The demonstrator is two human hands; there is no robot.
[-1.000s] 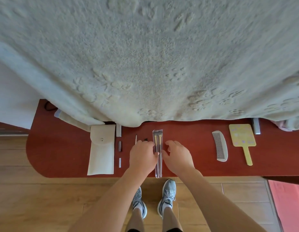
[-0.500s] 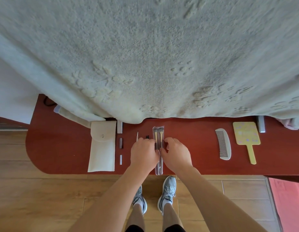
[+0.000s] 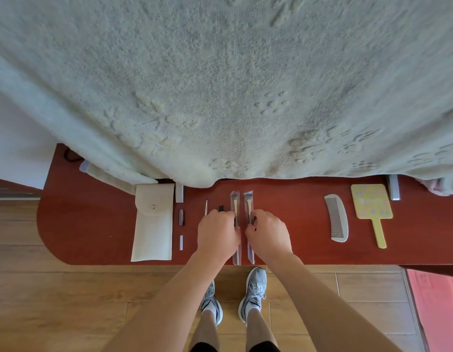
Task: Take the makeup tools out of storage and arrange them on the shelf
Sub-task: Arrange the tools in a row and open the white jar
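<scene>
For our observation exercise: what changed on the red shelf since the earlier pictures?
The two clear-sleeved makeup brushes, bunched together earlier, now lie apart: left hand pinches the left brush, right hand the right brush. The white fabric pouch, white plastic comb and yellow hand mirror stayed put.

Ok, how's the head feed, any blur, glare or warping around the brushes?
Head view: even daylight, no glare on the red shelf; the wide lens stretches the forearms toward the corners; the blanket above looks soft, slightly smeared; the left brush and right brush, at the left hand and right hand, read fairly sharp.
</scene>
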